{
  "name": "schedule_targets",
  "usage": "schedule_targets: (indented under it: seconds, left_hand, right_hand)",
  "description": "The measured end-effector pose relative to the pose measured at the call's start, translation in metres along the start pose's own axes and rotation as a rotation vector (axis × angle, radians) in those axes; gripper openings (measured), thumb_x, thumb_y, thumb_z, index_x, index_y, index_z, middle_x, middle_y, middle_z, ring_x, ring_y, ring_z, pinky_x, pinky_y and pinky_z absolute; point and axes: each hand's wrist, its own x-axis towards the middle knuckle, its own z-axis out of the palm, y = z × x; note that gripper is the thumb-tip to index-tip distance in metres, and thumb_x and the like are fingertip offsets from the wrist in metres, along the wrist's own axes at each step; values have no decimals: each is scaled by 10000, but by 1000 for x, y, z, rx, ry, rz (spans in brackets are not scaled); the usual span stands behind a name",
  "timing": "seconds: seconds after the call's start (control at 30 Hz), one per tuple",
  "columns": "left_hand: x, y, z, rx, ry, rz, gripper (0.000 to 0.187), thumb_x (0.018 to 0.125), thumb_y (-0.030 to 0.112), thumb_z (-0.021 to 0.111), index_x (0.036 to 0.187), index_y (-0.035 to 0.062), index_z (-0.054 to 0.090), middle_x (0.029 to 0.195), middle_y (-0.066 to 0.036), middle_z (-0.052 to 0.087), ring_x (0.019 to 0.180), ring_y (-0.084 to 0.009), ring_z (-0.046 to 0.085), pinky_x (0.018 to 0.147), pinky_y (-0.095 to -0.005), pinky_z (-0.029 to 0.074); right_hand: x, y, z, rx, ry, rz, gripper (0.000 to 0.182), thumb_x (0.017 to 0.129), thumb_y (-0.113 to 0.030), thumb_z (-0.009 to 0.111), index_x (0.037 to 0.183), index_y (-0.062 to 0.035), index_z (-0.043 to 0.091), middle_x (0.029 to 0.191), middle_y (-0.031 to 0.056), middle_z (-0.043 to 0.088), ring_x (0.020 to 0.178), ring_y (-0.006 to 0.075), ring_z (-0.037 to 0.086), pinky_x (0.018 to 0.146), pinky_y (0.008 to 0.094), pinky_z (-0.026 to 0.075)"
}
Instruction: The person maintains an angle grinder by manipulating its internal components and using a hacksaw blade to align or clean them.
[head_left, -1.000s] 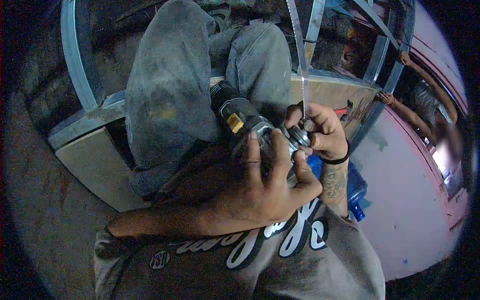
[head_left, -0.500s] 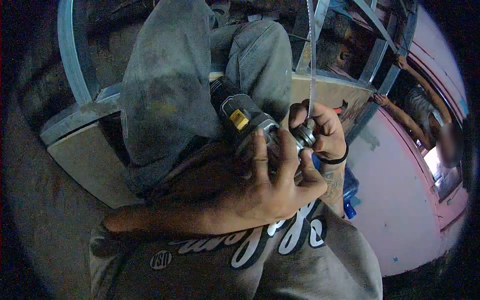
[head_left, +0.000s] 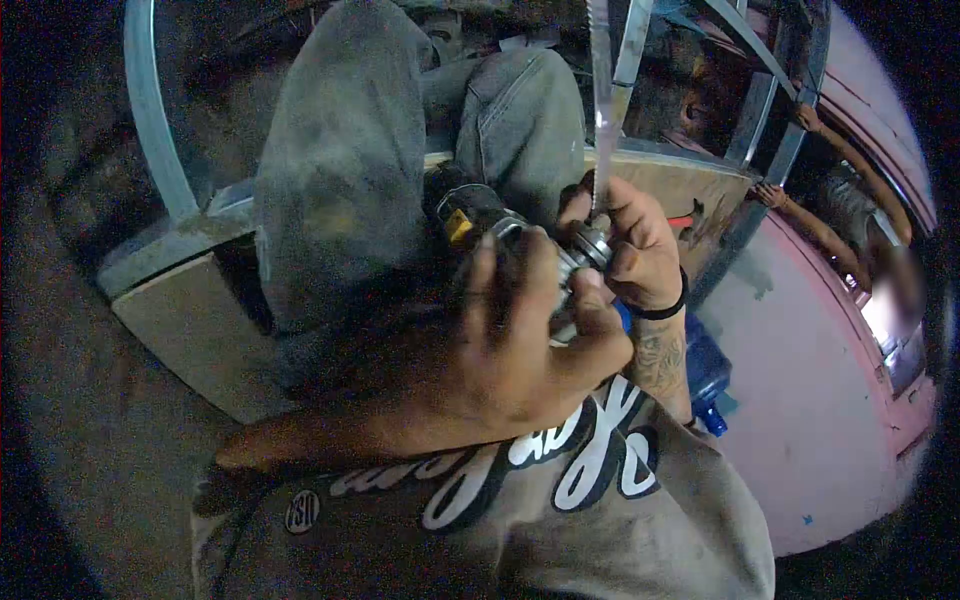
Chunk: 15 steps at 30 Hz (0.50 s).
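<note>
Across my lap lies a black power tool [head_left: 480, 208] with a yellow patch on its side and a silver metal head. My left hand [head_left: 540, 330] is curled over that metal head, its thumb near a round metal collar [head_left: 592, 246]. A long, thin toothed metal strip [head_left: 602, 110] rises from beside the collar toward the top of the view. My right hand [head_left: 645, 245], with a black band at the wrist, has its fingers closed around the strip's lower end and the collar. Some fingertips are hidden, and the left fingers are slightly blurred.
A metal frame [head_left: 155, 110] surrounds my legs, with a wooden board [head_left: 195, 320] at left. A blue bottle [head_left: 708, 365] lies beside my right forearm near a pink panel [head_left: 790, 400]. Another person's hands [head_left: 790, 155] touch the frame at right.
Both hands and the tool have shifted slightly left in view. The toothed strip's upper end has swung left. The view itself has shifted a little.
</note>
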Motion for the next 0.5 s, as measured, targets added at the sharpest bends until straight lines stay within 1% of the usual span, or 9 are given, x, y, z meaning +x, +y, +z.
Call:
schedule_targets:
  seconds: [0.13,0.2,0.23,0.27,0.3,0.33,0.37,0.4,0.5]
  left_hand:
    - [-5,-12,-10,1,-31,-42,154,750,139,649,895,102,612,947,-145,463,925,-394,559,770,-437,547]
    - [-6,-20,-14,52,27,80,258,700,134,704,944,102,624,1014,-174,492,958,-405,550,785,-445,531]
    - [-5,-23,-16,73,5,95,258,700,134,704,944,102,624,1014,-174,492,958,-405,550,785,-445,531]
    - [-3,-25,-17,26,-9,57,245,725,141,654,963,100,616,1047,-178,471,921,-420,535,767,-465,527]
    - [-2,-25,-18,-20,-23,18,238,750,149,604,983,98,609,1081,-182,449,885,-436,521,749,-484,523]
    - [-1,-24,-19,12,-39,-43,224,739,143,612,963,132,623,1114,-176,457,919,-426,532,710,-454,541]
    - [0,-22,-20,29,-61,-29,224,739,143,612,963,132,623,1114,-176,457,919,-426,532,710,-454,541]
    - [-1,-20,-19,-2,-22,-82,224,734,142,618,957,153,629,1107,-167,475,937,-416,537,679,-425,549]
    - [-4,-16,-16,-44,46,-158,268,702,141,647,961,210,645,1059,-137,523,967,-380,552,592,-350,559]
  right_hand:
    - [18,-1,11,35,-91,-65,528,764,-316,719,1106,33,516,863,27,571,547,49,458,487,174,359]
    - [26,-9,16,24,-146,-32,550,781,-326,702,1146,37,508,867,29,576,527,48,444,478,169,349]
    - [28,-11,16,2,-177,13,564,790,-330,692,1170,41,502,867,30,581,516,48,437,474,166,343]
    - [35,-9,13,-83,-216,-57,544,808,-309,672,1197,30,500,862,24,590,515,40,432,468,164,341]
    - [40,-8,11,-58,-218,-77,544,808,-309,672,1197,30,500,862,24,590,515,40,432,468,164,341]
    - [45,-9,11,-89,-266,-94,524,815,-298,665,1199,19,504,855,16,592,514,35,431,464,162,341]
    - [48,-9,10,-121,-311,-111,504,821,-286,658,1202,8,507,848,7,593,512,29,431,460,161,340]
    - [50,-6,9,-109,-336,-121,452,824,-277,656,1172,-19,528,837,-9,587,512,19,424,453,160,332]
    - [52,0,10,-132,-294,-191,375,828,-266,654,1101,-31,551,814,-17,577,495,9,398,437,154,310]
